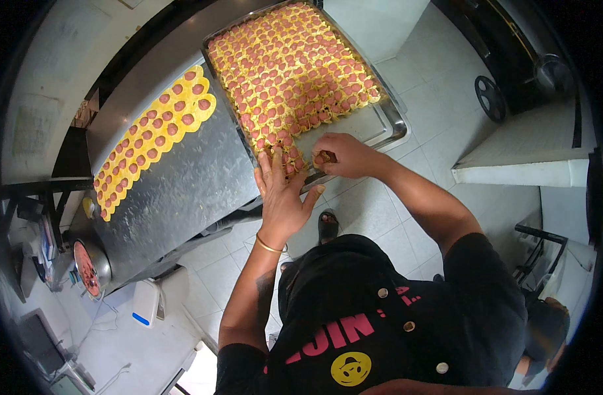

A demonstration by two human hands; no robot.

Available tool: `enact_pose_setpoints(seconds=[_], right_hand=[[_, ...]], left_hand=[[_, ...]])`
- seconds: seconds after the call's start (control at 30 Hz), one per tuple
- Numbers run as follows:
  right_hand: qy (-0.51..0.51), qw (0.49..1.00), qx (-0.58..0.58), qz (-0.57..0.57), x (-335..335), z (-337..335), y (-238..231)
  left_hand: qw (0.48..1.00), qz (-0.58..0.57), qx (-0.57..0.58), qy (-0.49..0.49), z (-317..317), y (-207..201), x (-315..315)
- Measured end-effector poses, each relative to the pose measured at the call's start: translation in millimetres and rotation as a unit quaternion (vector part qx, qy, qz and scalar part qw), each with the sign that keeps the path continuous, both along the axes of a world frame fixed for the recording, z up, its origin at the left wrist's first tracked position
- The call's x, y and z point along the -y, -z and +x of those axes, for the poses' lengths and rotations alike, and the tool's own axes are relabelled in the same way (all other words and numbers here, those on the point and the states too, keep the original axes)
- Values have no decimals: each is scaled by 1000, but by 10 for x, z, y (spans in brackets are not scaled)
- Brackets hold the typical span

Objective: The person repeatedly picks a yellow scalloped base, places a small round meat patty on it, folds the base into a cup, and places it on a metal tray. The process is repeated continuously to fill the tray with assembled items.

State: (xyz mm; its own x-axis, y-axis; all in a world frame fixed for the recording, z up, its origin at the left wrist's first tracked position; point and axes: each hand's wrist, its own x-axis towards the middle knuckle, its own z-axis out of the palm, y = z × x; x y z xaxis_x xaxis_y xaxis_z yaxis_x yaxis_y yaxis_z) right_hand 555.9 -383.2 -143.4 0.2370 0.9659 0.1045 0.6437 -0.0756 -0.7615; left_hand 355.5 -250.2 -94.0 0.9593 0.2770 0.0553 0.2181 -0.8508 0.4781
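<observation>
A large metal tray [387, 125] holds tight rows of open-topped dumplings [281, 59] with yellow wrappers and pink meat filling. My right hand [346, 155] is curled at the tray's near edge, its thumb and fingers closed round one dumpling [324, 158]. Beside it, my left hand [281, 197] has its fingers stretched out, their tips against the dumplings at the tray's near left corner. The left thumb points away from the fingers. Left of the tray, flat round yellow wrappers [145, 146] lie overlapping in rows, each with a ball of pink filling on it.
The wrappers lie on a metal worktable [189, 171] smeared with flour. A metal bowl of pink filling [91, 266] stands at lower left, near a white container [145, 303]. Pale floor tiles [406, 197] show below. Another person [548, 329] is partly visible at lower right.
</observation>
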Motion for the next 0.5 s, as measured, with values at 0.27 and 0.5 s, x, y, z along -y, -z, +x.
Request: enact_pose_setpoints(seconds=[0.27, 0.5], right_hand=[[-113, 981, -46, -153, -310, 68, -100], [-19, 989, -65, -133, -216, -80, 58]], left_hand=[[999, 12, 15, -30, -18, 183, 3], [998, -9, 47, -29, -30, 212, -20]])
